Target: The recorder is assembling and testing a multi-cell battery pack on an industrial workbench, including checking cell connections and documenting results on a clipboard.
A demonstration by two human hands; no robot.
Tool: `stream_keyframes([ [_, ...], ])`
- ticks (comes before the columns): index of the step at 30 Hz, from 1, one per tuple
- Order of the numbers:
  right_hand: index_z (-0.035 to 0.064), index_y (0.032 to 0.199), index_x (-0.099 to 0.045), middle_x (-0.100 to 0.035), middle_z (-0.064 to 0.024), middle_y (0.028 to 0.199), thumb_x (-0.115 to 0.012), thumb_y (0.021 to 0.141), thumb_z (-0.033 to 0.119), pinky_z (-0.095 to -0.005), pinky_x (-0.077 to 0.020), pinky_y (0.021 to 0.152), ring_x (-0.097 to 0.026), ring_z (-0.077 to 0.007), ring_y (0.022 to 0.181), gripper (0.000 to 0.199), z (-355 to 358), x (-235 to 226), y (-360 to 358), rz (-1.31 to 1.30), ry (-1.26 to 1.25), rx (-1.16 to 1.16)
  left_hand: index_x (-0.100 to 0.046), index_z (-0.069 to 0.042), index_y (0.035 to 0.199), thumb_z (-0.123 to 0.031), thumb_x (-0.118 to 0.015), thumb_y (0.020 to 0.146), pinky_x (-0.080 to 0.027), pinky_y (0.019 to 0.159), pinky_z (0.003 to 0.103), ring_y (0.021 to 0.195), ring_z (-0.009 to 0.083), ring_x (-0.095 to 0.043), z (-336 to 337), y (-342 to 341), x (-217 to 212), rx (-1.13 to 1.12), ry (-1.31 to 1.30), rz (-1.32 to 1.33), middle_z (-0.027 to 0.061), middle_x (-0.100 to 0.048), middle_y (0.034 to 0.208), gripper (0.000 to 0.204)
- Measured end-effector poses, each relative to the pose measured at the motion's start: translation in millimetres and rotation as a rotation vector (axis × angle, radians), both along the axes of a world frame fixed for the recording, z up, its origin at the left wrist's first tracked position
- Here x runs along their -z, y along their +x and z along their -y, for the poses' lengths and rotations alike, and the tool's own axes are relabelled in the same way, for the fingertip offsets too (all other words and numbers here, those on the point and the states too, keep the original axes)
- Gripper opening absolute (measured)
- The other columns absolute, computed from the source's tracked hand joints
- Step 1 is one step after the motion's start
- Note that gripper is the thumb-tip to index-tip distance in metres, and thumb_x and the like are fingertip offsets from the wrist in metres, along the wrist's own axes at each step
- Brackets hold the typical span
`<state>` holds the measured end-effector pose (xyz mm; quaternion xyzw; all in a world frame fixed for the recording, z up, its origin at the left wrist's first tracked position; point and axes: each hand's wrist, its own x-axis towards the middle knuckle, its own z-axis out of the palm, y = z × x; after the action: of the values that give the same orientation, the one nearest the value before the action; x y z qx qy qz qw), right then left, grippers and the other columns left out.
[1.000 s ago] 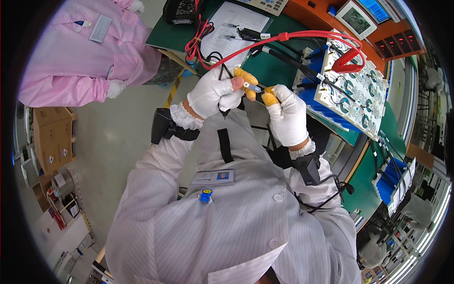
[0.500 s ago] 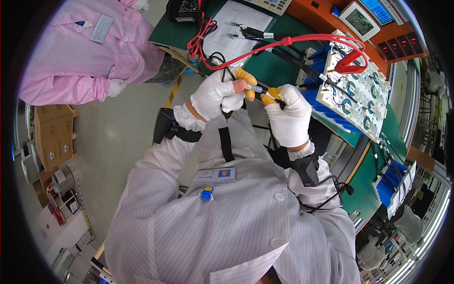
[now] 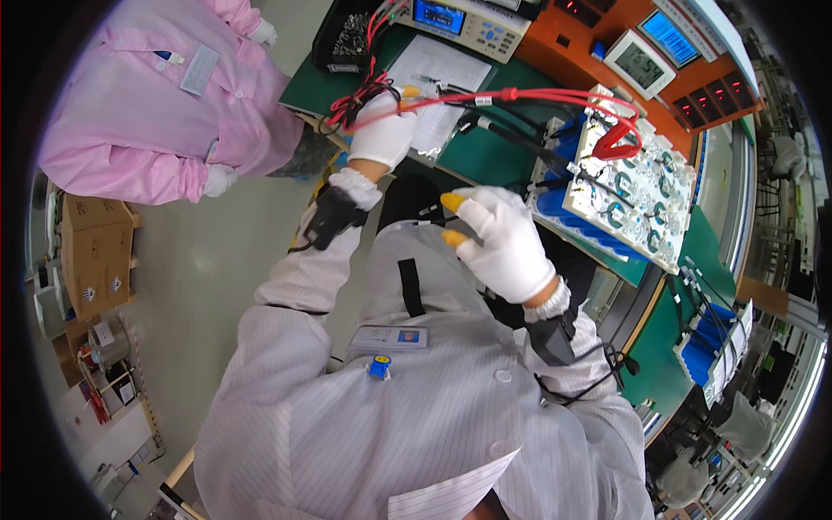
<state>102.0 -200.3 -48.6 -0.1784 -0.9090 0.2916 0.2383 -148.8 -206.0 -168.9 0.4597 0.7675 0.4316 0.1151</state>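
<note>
My left hand [image 3: 384, 134], in a white glove with yellow fingertips, is at the bundle of red and black test leads [image 3: 368, 97] near the table's left edge. Its fingers are closed around the leads, partly hidden by them. Lower and nearer my lap, my right hand [image 3: 505, 243], gloved alike, has thumb and fingers spread with nothing between them. A cable end with a small connector [image 3: 428, 211] shows just left of its fingertips. The red lead stretches right to a red clip [image 3: 615, 140] on a white-topped module [image 3: 646, 186] with blue cylinders.
A bench meter [image 3: 472, 28], a black bin of small metal parts [image 3: 345, 43] and a paper sheet [image 3: 433, 69] occupy the green table's far side. An orange display panel [image 3: 598, 43] stands behind. Another module [image 3: 715, 351] lies right. A person in pink [image 3: 165, 104] is at left.
My hands have come apart. The left went up and left to the lead bundle; the right let go of the cable connector, dropped lower and spread its fingers. The view shifted slightly.
</note>
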Motion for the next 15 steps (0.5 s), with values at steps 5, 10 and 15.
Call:
stream_keyframes([
  [5, 0.0048, 0.104, -0.066, -0.066, -0.0088, 0.093, -0.076, 0.073, -0.002, -0.0291, -0.0509, 0.066, -0.062, -0.0203, 0.073, 0.033, -14.5, -52.2, 31.0, -0.384, 0.132, 0.311, -0.068, -0.003, 0.1, -0.024, -0.068, 0.079, -0.05, 0.077, 0.047, 0.09, 0.041, -0.063, -26.7, -7.8, 1.5, -0.022, -0.23, -0.346, 0.0223, -0.065, 0.094, 0.029],
  [10, 0.0007, 0.141, -0.039, -0.056, -0.0101, 0.126, -0.076, 0.075, -0.002, -0.0232, -0.0473, 0.067, -0.056, -0.008, 0.068, 0.076, -68.1, -70.7, 48.5, -0.555, -0.062, 0.491, -0.064, 0.0, 0.091, -0.023, -0.06, 0.085, -0.047, 0.076, 0.05, 0.088, 0.0452, -0.06, -2.9, 8.9, -24.4, 0.034, -0.257, -0.3, 0.0273, -0.062, 0.094, 0.024],
  [15, -0.0002, 0.128, -0.054, -0.065, -0.0055, 0.109, -0.074, 0.084, 0.004, -0.0224, -0.0475, 0.063, -0.056, -0.0056, 0.07, 0.049, -110.5, -68.0, 49.8, -0.142, -0.48, 0.284, -0.063, 0.0, 0.092, -0.024, -0.064, 0.085, -0.047, 0.074, 0.045, 0.083, 0.0393, -0.062, 43.3, 17.3, -43.6, 0.367, -0.509, -0.084, 0.0221, -0.064, 0.085, 0.025],
])
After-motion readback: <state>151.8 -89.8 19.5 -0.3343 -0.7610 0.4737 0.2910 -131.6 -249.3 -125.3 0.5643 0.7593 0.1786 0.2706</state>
